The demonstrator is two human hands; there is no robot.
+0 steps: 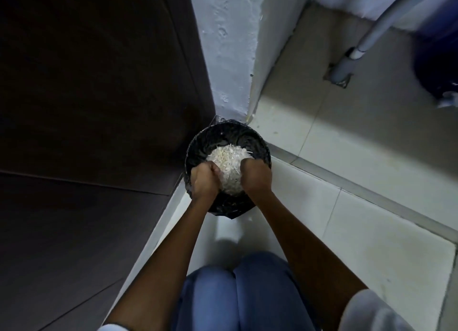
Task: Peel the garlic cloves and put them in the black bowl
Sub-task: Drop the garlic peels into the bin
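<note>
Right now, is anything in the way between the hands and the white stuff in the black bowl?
No, nothing visible. The left hand and right hand are already inside the black bowl, gripping the white pile.

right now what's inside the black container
A heap of pale papery shreds, likely garlic skins, lies in the black container. The left hand and right hand dig into it, fingers curled. Anything under the heap or inside the fists is hidden.

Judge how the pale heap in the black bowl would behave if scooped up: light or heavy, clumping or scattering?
Probably light for its size: the pale heap looks thin and flaky. Likely to scatter: strands stick out at its edge in the black bowl. Seemingly soft: the left hand and right hand press into it.
</note>
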